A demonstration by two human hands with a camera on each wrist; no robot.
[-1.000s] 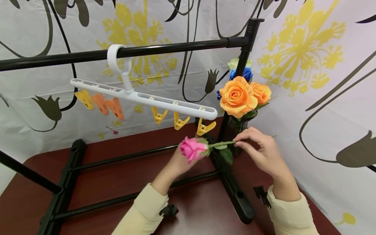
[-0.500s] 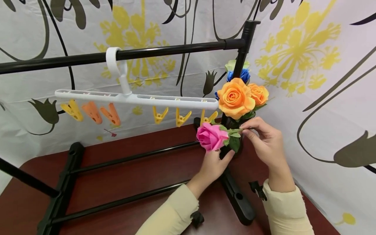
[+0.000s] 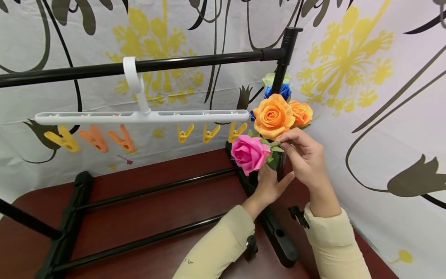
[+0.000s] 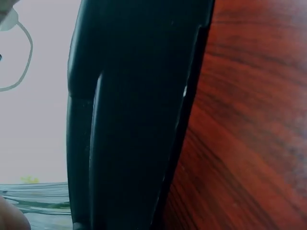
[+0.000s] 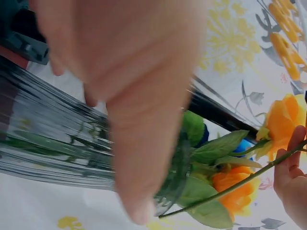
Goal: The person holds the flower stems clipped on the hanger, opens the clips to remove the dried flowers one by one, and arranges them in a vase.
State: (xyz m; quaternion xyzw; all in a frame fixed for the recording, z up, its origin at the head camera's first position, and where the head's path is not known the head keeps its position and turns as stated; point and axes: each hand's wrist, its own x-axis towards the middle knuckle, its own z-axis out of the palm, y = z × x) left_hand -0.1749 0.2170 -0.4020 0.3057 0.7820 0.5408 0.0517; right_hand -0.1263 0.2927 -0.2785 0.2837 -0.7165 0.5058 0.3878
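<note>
A pink artificial rose [image 3: 250, 154] hangs sideways in front of the orange roses [image 3: 274, 115]. My right hand [image 3: 306, 161] pinches its green stem [image 5: 235, 183] between thumb and fingers, close below the bloom. In the right wrist view the stem's cut end lies near the mouth of a ribbed glass vase [image 5: 53, 155]. My left hand [image 3: 268, 188] grips this vase, its thumb across the near side and fingertips showing at the far side. Orange and blue [image 3: 277, 91] roses stand in the vase. Much of the vase is hidden by the hands and bloom in the head view.
A black rack [image 3: 209, 59] stands over the dark red table [image 3: 156, 211], one foot [image 3: 280, 236] beside my left wrist. From its bar hangs a white hanger [image 3: 198, 117] with yellow [image 3: 210, 133] and orange clips [image 3: 94, 138]. Flower-patterned cloth [image 3: 376, 147] surrounds the table.
My left hand has moved right, to the vase. The right hand has raised the pink rose, which now faces the front more, and holds it nearer the bloom. The hanger has swung round.
</note>
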